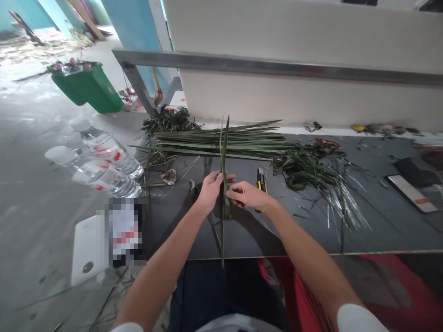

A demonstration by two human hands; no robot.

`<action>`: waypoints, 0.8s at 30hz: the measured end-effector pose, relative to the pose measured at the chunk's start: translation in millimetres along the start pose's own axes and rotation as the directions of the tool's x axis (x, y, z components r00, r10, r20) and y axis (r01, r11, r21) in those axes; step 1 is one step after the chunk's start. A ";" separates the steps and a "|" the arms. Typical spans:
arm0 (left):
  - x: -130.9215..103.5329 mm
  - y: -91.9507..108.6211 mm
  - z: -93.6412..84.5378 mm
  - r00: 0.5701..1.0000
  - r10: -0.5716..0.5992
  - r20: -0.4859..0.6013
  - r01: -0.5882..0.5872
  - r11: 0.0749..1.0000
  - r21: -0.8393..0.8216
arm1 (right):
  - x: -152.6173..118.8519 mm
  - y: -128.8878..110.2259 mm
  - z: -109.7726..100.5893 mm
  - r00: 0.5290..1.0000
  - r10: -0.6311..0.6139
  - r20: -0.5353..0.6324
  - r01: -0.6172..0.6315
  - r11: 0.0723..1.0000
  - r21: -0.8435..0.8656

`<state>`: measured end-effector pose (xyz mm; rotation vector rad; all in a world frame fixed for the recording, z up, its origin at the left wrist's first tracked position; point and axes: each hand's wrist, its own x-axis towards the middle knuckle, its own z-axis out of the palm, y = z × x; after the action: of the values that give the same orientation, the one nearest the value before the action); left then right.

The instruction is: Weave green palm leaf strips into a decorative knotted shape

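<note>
Upright between my hands stands a long green leaf strip, folded or doubled near its middle, its points reaching up over the pile behind. My left hand grips it from the left, with fingers wrapped around the fold. From the right, my right hand pinches the same leaf strip between thumb and fingertips. Just right of that hand lies a yellow and black utility knife. Behind both hands a stack of long green leaves lies crosswise on the dark table.
Two water bottles stand at the table's left. A bundle of dark leaf pieces and thin pale sticks lie at the right, near a phone. A metal rail runs behind; a green bin stands on the floor.
</note>
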<state>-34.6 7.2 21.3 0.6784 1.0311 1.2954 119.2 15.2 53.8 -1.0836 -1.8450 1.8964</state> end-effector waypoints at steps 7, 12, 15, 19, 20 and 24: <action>17.4 1.4 10.0 0.975 -0.044 -0.217 0.004 0.984 -0.180 | -3.7 3.8 14.1 0.990 0.129 -0.061 -0.127 0.991 0.043; 24.4 0.5 14.3 0.972 -0.075 -0.222 0.024 0.975 -0.223 | -5.6 8.0 29.2 0.983 0.150 -0.104 -0.155 0.987 -0.043; 25.4 0.4 12.9 0.972 -0.057 -0.230 0.006 0.977 -0.215 | -3.1 13.7 30.2 0.971 0.141 -0.192 -0.171 0.974 -0.148; 25.7 -1.5 7.0 0.984 -0.039 -0.175 0.012 0.989 -0.151 | -1.4 23.1 23.0 0.977 0.114 -0.181 -0.154 0.962 -0.224; 25.9 -2.4 5.4 0.986 -0.034 -0.166 0.011 0.990 -0.140 | -1.3 26.1 21.2 0.977 0.093 -0.190 -0.138 0.961 -0.240; 26.6 -7.0 0.7 0.987 -0.002 -0.159 -0.018 0.992 -0.122 | 0.6 37.2 20.1 0.963 -0.001 -0.268 -0.059 0.974 -0.218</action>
<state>-32.0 31.8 9.4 0.4915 1.0679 1.4254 116.2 -4.6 16.5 -1.3707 -1.9253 1.4919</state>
